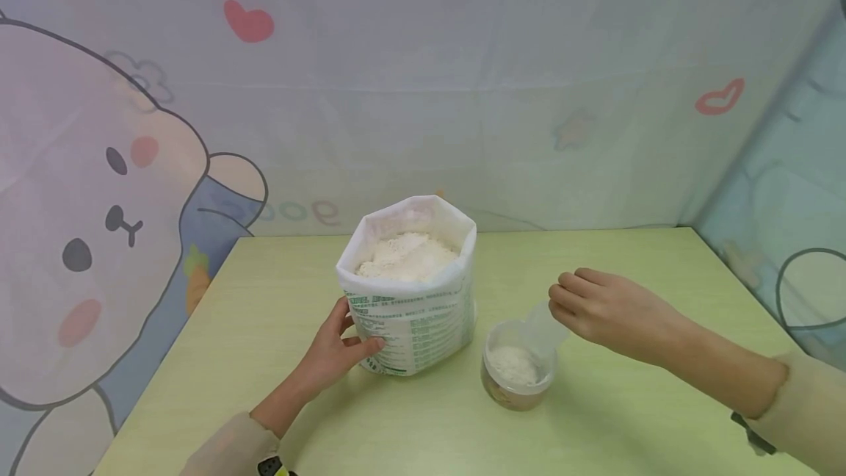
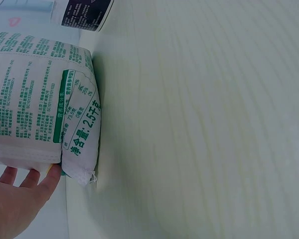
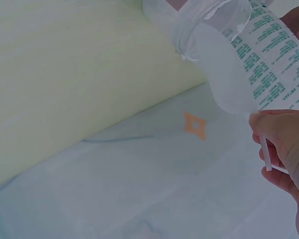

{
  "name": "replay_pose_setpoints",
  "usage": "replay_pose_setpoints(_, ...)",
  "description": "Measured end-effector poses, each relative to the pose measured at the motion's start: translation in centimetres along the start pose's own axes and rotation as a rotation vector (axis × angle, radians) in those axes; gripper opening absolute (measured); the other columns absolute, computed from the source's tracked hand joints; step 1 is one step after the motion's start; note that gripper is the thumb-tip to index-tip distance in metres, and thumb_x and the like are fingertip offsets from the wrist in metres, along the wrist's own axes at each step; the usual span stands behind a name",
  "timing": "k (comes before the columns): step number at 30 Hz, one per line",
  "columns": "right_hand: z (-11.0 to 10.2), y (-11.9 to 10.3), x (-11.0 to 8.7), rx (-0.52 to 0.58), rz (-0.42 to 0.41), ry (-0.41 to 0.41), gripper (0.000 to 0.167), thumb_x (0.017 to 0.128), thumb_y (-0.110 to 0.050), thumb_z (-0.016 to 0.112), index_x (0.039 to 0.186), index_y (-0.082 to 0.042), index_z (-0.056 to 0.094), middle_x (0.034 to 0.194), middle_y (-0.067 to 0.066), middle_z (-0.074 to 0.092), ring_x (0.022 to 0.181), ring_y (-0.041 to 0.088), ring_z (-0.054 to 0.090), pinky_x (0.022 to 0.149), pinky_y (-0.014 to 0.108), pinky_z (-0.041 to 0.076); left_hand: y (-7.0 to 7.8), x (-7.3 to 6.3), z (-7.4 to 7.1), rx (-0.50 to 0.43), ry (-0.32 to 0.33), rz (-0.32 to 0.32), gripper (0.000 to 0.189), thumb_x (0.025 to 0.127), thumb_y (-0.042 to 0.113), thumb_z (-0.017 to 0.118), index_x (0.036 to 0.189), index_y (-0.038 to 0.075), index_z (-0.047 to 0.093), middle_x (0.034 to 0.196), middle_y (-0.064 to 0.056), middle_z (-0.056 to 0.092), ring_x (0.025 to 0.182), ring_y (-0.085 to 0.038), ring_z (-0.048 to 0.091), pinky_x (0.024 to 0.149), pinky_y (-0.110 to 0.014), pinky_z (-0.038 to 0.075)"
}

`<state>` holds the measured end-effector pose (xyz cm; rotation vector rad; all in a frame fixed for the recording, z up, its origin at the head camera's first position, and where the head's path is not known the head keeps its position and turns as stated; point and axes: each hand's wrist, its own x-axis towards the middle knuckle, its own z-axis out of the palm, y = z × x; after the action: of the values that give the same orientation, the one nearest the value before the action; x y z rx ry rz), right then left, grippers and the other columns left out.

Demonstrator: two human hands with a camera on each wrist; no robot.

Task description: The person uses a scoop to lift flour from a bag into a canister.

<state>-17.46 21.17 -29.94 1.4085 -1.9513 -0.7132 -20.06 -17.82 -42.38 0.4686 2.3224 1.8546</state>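
Note:
A white flour bag with green print and a folded-down top stands on the table, full of off-white powder. My left hand rests against its left side, thumb on the front, fingers fairly straight in the left wrist view. To the right of the bag stands a clear round jar with white powder inside. My right hand pinches the thin handle of a translucent white scoop. The scoop tilts down with its head at the jar's mouth. What the scoop holds cannot be seen.
The pale yellow-green table runs back to a printed cloth backdrop. Another cloth wall rises along the right side. In the left wrist view, a dark label shows on the jar beyond the bag.

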Motion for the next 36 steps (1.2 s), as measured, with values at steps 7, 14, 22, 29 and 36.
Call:
replay_pose_setpoints(7, -0.1, -0.1, 0.1, -0.026, -0.019, -0.029, 0.037, 0.055, -0.004, 0.086, 0.081, -0.003, 0.06, 0.083, 0.006, 0.052, 0.074, 0.02, 0.046, 0.067, 0.024, 0.044, 0.0, 0.0, 0.0, -0.005, 0.004, -0.013, 0.07, 0.079, 0.021, 0.073, 0.134, 0.034, 0.031, 0.13, 0.004, 0.042, 0.121, -0.026, 0.042, 0.088, -0.038, 0.05)
replay_pose_setpoints(14, -0.1, 0.0, 0.2, -0.043, -0.035, -0.036, 0.036, 0.055, -0.005, 0.086, 0.078, -0.004, 0.058, 0.081, 0.006, 0.05, 0.071, 0.019, 0.042, 0.065, 0.023, 0.041, 0.1, 0.0, 0.0, -0.012, -0.001, -0.009, 0.07, 0.079, 0.022, 0.073, 0.134, 0.033, 0.031, 0.13, 0.003, 0.042, 0.121, -0.027, 0.043, 0.087, -0.038, 0.05)
replay_pose_setpoints(22, -0.3, 0.1, 0.1, -0.024, -0.014, -0.068, 0.038, 0.055, -0.005, 0.086, 0.082, -0.005, 0.059, 0.086, 0.006, 0.053, 0.076, 0.02, 0.046, 0.067, 0.025, 0.044, 0.0, 0.0, 0.0, -0.01, -0.001, 0.005, 0.07, 0.079, 0.022, 0.073, 0.134, 0.034, 0.031, 0.129, 0.003, 0.043, 0.12, -0.026, 0.043, 0.087, -0.038, 0.051)
replay_pose_setpoints(29, 0.2, 0.5, -0.4, 0.132, 0.105, -0.074, 0.037, 0.055, 0.004, 0.083, 0.082, -0.004, 0.059, 0.084, 0.005, 0.056, 0.074, 0.02, 0.048, 0.062, 0.025, 0.045, -0.1, 0.0, 0.0, -0.014, 0.001, -0.003, 0.07, 0.079, 0.023, 0.073, 0.134, 0.035, 0.031, 0.13, 0.003, 0.043, 0.121, -0.026, 0.043, 0.088, -0.039, 0.05)
replay_pose_setpoints(36, 1.4, 1.2, -1.3, 0.296, 0.225, -0.036, 0.029, 0.059, -0.003, 0.082, 0.081, -0.011, 0.065, 0.077, -0.003, 0.056, 0.07, 0.014, 0.05, 0.058, 0.022, 0.048, -0.1, -0.1, 0.0, -0.025, -0.007, 0.002, 0.071, 0.08, 0.021, 0.073, 0.135, 0.034, 0.03, 0.13, 0.002, 0.042, 0.121, -0.027, 0.043, 0.088, -0.039, 0.05)
